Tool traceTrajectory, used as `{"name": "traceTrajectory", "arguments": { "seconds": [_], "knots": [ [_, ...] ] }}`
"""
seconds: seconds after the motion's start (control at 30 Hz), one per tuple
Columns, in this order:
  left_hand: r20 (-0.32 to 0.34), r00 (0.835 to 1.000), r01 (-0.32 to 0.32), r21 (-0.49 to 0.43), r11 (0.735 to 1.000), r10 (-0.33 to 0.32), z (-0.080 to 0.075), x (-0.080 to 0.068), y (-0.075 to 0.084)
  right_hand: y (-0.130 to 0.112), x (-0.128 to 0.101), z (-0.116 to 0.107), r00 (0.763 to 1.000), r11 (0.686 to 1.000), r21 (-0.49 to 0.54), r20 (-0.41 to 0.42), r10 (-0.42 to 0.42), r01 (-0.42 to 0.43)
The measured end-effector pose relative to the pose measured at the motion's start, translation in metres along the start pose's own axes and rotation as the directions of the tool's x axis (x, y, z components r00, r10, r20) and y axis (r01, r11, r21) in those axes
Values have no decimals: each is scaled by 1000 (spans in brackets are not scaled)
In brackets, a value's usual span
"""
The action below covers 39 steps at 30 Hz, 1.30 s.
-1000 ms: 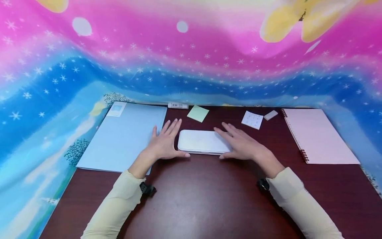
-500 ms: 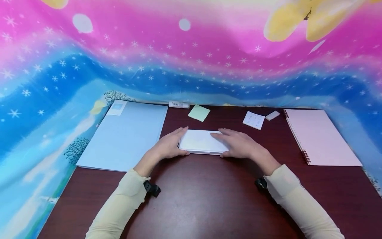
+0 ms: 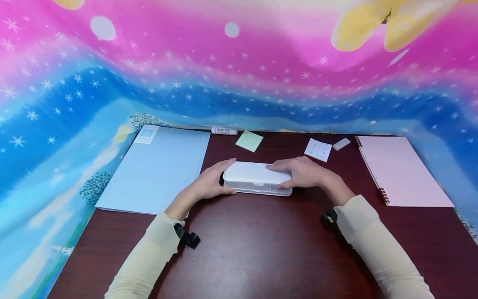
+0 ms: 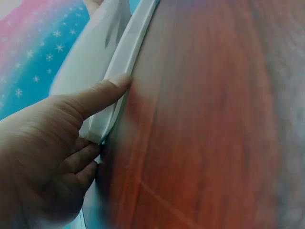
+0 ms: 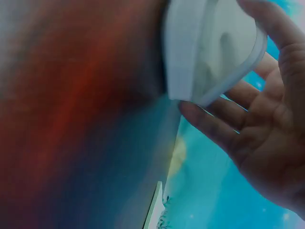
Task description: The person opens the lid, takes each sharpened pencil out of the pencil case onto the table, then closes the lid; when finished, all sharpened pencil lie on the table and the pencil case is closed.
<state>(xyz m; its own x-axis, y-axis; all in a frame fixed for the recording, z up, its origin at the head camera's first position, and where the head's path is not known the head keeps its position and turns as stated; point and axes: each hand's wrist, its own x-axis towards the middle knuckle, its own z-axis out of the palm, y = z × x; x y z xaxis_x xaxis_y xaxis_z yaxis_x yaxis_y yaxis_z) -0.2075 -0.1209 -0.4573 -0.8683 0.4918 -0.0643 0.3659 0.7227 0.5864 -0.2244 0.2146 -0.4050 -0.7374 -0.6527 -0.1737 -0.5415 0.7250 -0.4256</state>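
Observation:
A white pencil case [image 3: 246, 171] lies lengthwise on the dark table, its lid tilted up so a gap shows along the front. My left hand [image 3: 210, 182] grips the left end of the base. In the left wrist view, the thumb [image 4: 107, 93] presses on the front wall while the other fingers curl round the end. At the opposite end my right hand [image 3: 304, 173] holds the raised lid [image 5: 238, 57], thumb at its front edge and fingers over the top and back. What lies inside the case is hidden.
Left of the case lies a light blue folder [image 3: 160, 170]; a pink spiral notebook [image 3: 407, 172] is at the right. Along the back are a white tube with a barcode [image 3: 224, 131], green sticky notes [image 3: 249, 141], a printed white pad [image 3: 318, 150] and an eraser [image 3: 341, 144]. A patterned cloth [image 3: 209, 99] hangs behind.
Both hands have closed in on the pencil case from its sides. My left hand has taken hold of its end, and my right hand has lifted the lid's front edge.

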Motion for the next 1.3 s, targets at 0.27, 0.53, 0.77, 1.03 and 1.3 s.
{"name": "traceTrajectory", "arguments": {
  "seconds": [0.27,0.53,0.77,1.03,1.3],
  "knots": [
    [-27,1000,7,-117,993,-10,3,2,-1,22,18,-29,982,912,386,-60,177,-140],
    [22,999,47,-58,997,-45,5,2,3,31,50,-19,935,972,61,-264,237,-229],
    [57,995,79,39,996,-82,0,-2,10,30,59,0,953,976,-104,-256,160,-192],
    [35,993,113,103,988,-117,-4,-4,15,20,49,-11,985,982,-128,-125,119,-135],
    [17,992,119,126,985,-122,-3,-3,16,8,17,-14,958,994,-68,-281,63,-86]
  ]
}}
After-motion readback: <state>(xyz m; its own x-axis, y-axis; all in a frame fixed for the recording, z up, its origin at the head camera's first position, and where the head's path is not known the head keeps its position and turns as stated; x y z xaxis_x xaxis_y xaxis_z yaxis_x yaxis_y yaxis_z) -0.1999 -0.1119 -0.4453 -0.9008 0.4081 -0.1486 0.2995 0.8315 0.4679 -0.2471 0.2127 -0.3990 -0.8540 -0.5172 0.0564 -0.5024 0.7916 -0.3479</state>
